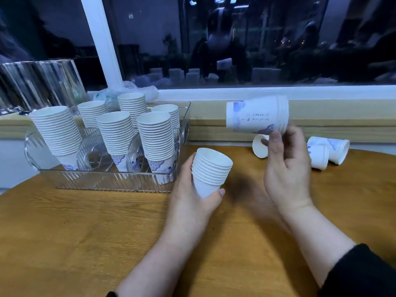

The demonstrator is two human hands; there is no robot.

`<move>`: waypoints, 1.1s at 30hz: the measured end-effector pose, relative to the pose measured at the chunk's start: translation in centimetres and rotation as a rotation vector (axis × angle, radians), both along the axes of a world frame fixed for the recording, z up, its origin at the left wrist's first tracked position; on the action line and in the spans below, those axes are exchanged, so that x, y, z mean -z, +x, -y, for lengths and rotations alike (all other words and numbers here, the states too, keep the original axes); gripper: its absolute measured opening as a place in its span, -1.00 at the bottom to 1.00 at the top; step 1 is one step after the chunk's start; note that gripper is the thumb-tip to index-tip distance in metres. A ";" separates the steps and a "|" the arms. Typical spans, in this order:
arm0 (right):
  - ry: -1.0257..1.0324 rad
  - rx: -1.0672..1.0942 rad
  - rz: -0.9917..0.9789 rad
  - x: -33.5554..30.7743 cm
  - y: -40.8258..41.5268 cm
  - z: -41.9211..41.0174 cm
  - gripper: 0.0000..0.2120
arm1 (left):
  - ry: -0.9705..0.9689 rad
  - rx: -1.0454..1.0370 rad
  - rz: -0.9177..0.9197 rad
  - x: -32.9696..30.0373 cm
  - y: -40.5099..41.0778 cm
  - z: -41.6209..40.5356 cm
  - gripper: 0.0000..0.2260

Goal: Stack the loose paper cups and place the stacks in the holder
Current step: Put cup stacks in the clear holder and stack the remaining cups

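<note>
My left hand (pixel 188 189) grips a short upright stack of white paper cups (pixel 211 170) above the wooden table, just right of the holder. My right hand (pixel 287 166) holds a second small stack of cups (pixel 257 117) tipped on its side, rims to the right, raised above the table. The clear plastic holder (pixel 111 181) stands at the left with several tall stacks of cups (pixel 157 140) leaning in it. Loose cups lie on their sides at the back right: one (pixel 259 146) behind my right hand, and two short stacks (pixel 334 151).
The round wooden table (pixel 85 232) fills the foreground. A wooden sill (pixel 342 125) and a dark window run along the back. Crumpled clear plastic bags (pixel 139 88) and a clear ribbed container (pixel 38 82) sit behind the holder.
</note>
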State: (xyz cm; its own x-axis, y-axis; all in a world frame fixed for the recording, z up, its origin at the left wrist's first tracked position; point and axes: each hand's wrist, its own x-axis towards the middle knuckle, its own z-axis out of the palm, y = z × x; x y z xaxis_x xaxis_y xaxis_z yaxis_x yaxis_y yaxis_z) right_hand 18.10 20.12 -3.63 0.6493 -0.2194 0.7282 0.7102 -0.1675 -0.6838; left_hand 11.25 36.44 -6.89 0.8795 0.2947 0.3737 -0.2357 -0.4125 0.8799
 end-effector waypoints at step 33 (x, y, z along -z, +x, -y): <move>-0.847 0.512 -0.828 3.2 7.6 0.5 -0.47 | 0.090 0.050 0.058 0.3 1.8 1.0 -0.25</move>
State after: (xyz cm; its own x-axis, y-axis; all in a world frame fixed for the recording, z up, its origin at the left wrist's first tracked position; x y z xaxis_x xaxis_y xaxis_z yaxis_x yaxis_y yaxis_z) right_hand 25.71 19.60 -6.84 0.9514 -0.2459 0.1855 -0.1450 -0.8888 -0.4347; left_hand 13.08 35.48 -7.24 0.8686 0.2139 0.4469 -0.3071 -0.4754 0.8245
